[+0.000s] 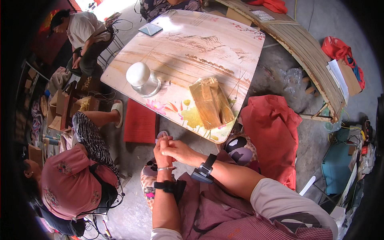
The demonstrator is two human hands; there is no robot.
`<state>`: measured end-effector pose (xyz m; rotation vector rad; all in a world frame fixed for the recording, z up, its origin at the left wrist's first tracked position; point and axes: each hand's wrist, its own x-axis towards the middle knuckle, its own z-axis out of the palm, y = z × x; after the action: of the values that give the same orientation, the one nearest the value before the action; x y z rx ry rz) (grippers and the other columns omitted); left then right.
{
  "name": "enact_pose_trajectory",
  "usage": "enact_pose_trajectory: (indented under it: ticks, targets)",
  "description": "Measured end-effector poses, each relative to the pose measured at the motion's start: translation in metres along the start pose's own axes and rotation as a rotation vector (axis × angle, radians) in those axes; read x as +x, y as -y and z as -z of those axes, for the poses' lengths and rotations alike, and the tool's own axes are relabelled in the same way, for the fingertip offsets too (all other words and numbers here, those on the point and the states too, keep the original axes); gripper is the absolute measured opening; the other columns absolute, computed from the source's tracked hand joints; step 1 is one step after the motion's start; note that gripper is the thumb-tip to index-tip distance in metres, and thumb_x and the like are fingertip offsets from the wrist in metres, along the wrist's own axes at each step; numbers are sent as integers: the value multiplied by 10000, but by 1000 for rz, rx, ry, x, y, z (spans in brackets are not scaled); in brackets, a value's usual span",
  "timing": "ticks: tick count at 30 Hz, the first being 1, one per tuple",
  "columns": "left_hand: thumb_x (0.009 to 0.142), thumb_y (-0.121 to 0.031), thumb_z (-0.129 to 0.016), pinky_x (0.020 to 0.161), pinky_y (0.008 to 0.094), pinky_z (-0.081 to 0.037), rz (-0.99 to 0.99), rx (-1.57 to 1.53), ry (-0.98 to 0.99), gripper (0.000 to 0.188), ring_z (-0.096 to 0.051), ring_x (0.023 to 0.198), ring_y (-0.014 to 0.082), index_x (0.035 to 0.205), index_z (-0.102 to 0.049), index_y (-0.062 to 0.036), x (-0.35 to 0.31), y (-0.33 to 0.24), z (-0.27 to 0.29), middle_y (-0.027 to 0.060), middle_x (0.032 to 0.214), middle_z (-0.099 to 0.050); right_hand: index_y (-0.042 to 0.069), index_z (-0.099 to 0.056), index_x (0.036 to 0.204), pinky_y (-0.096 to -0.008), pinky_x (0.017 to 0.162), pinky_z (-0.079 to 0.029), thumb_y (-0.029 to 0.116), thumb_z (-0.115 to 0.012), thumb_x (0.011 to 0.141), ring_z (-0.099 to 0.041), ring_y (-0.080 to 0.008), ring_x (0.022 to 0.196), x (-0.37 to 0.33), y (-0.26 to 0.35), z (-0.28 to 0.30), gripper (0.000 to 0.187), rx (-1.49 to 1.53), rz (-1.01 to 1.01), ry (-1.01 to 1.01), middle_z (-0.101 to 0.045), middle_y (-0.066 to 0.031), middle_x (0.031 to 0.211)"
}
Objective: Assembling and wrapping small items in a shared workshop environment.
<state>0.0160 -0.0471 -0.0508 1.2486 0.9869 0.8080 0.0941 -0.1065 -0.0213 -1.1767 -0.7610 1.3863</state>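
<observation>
My left hand (162,157) and my right hand (182,153) are clasped together over my lap, just short of the table's near edge. The right hand's fingers wrap round the left hand, and part of the left fingers is hidden. No object shows in either. Beyond them stands a low table (168,60) with a printed landscape top. On it are a clear jar (151,89) with a round white lid, a crumpled yellow-brown packet (211,103) nearest my hands on the right, and a dark flat phone-like device (150,29) at the far left edge.
A red sheet (140,122) lies left of the table. Red cloth (272,132) drapes on the right, near a long curved wooden bench (296,42). One person (76,180) sits at left, another (86,36) far left, with open cardboard boxes (62,106) between them. A teal case (335,164) stands at right.
</observation>
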Motion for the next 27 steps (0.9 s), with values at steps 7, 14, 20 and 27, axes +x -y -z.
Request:
enact_pose_trajectory:
  ticks: [7, 14, 20, 27]
  targets:
    - [821, -281, -446, 598, 228, -397, -2, 47, -1, 323, -491, 638, 113, 774, -589, 5, -1, -2, 1, 46, 698, -558, -7, -534, 718, -238, 511, -364, 315, -487, 768, -452, -89, 595, 1, -5, 1, 329, 64, 17, 8, -490, -15, 620]
    - [817, -298, -451, 592, 229, -399, -10, 93, -3, 331, -495, 634, 115, 775, -591, -1, -2, -6, 0, 46, 689, -559, -16, -528, 765, -231, 534, -381, 307, -495, 767, -465, -91, 615, -4, 5, 0, 326, 137, 19, -5, -507, -28, 652]
    - [817, -306, -451, 591, 227, -403, 9, 33, 6, 339, -500, 640, 114, 774, -590, 0, 1, 2, 3, 48, 696, -564, -26, -530, 768, -237, 537, -383, 305, -501, 766, -467, -93, 619, -3, 4, 0, 332, 72, 9, 5, -509, -28, 659]
    - [819, -316, -450, 591, 229, -404, 1, 23, 11, 346, -501, 642, 114, 780, -587, -1, 0, -1, 2, 50, 710, -566, -23, -532, 759, -233, 533, -379, 306, -509, 763, -466, -93, 617, 0, -3, 1, 329, 100, 7, 6, -509, -27, 652]
